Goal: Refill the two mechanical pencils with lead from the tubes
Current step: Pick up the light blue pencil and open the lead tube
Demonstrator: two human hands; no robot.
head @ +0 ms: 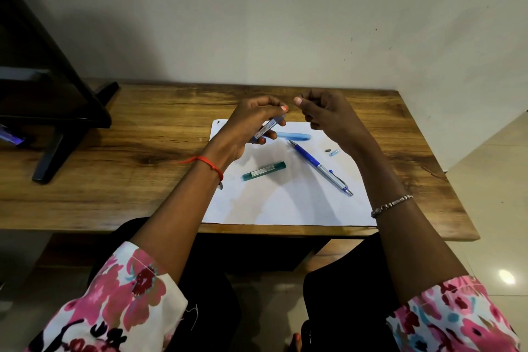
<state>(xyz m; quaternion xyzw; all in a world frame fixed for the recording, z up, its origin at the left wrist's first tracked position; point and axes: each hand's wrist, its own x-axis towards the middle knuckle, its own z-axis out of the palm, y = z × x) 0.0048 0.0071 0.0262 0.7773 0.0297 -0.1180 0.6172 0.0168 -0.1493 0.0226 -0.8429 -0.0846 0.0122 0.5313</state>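
No text readable. The blue lead tube (268,128), held in the left hand (251,120), carries a white label with print that is too small and blurred to make out. The green lead tube (264,171) on the paper sheet (285,203) has a pale label strip, also illegible.

Two lead tubes: one blue plastic lead tube (268,128), one green plastic lead tube (264,171). Two pencils: one pale-blue translucent mechanical pencil (294,136), one blue-and-silver mechanical pencil (321,167). One white paper sheet (285,203). Two loose parts: one small dark piece (328,149), one small pale-blue cap (333,152).
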